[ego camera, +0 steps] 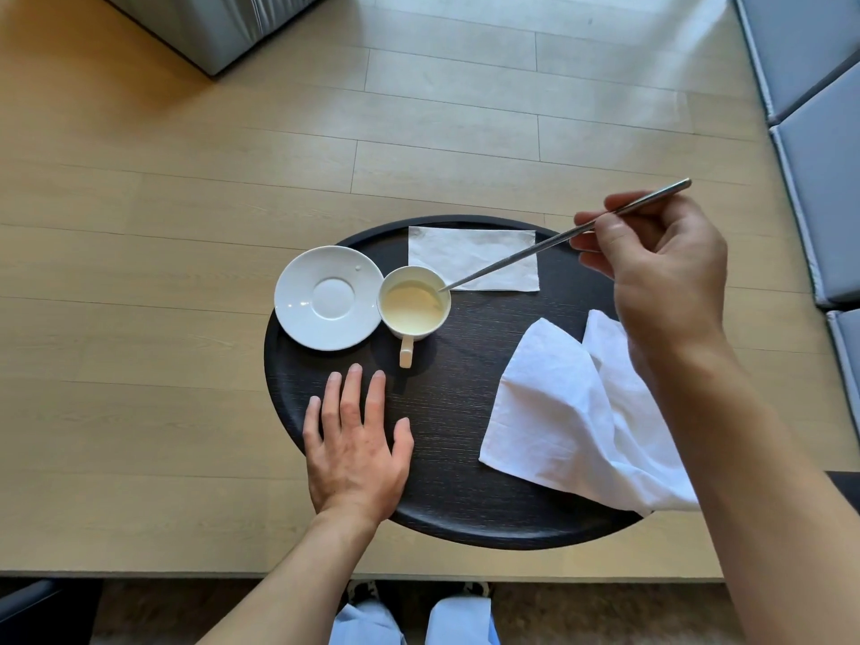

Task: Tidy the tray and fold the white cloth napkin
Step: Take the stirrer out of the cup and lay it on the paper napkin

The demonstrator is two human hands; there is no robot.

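Note:
A round black tray (446,463) lies on the wooden table. On its left rim rests an empty white saucer (328,297), and a white cup (414,302) with pale liquid stands just right of it, handle toward me. My right hand (661,267) holds a long metal spoon (549,242) by its handle, its tip dipped in the cup. A flat white paper napkin (470,256) lies at the tray's far side under the spoon. The crumpled white cloth napkin (563,412) lies on the tray's right, partly under my right forearm. My left hand (356,444) rests flat on the tray, fingers spread.
The light wooden table (163,272) stretches far beyond the tray. Grey cushioned seats (819,132) line the right edge, and a grey upholstered piece (214,25) stands at the far left. My knees and shoes show below the table's near edge.

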